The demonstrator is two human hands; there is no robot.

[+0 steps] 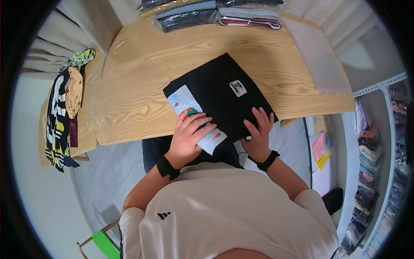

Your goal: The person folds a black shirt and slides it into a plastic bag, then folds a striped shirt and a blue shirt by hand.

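Note:
A folded black cloth item (215, 88) lies at a slant on the wooden table, its near edge reaching over the table's front edge. It bears a white label (238, 88) and, along its left side, a light blue printed strip (184, 100) with red and green shapes. My left hand (187, 136) rests on this strip, fingers extended, partly hiding the print. On the black cloth's lower right part lies my right hand (258, 131), its fingers spread. Both wrists wear black bands.
Plastic-wrapped folded clothes (187, 19) are stacked at the table's back edge. Clear plastic bags (317, 56) lie at the right. Patterned clothes (58, 116) hang at the left. A shelf of packed garments (366, 172) stands right, a green chair (105, 244) lower left.

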